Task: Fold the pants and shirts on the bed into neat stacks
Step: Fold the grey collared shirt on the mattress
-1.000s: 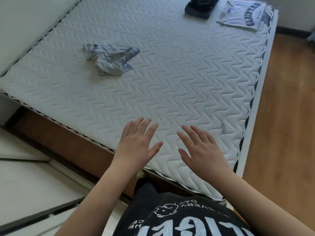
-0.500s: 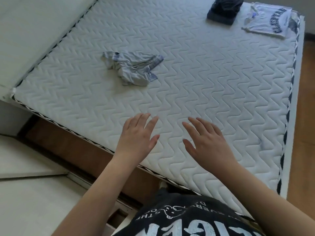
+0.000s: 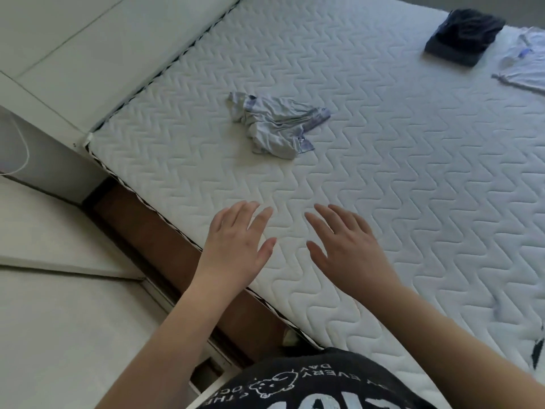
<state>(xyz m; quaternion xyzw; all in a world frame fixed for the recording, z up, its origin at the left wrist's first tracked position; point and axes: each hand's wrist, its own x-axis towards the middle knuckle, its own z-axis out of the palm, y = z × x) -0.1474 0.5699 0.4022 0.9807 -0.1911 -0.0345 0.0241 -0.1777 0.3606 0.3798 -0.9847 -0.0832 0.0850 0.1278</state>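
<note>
- Head view: our left hand [image 3: 236,246] and right hand [image 3: 345,249] hover flat-fingered, holding nothing.
- Crumpled garment [image 3: 277,125] lies mid-bed [image 3: 413,172], beyond reach.
- We judge it light, limp; pinch its banded edge.

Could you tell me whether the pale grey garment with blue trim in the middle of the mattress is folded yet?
Not folded: the pale grey garment with blue trim lies crumpled in an uneven, wrinkled heap.

A white zigzag-quilted mattress [image 3: 383,172] bears a pale blue-grey crumpled garment [image 3: 277,125] and dark navy folded clothes [image 3: 463,36].
</note>
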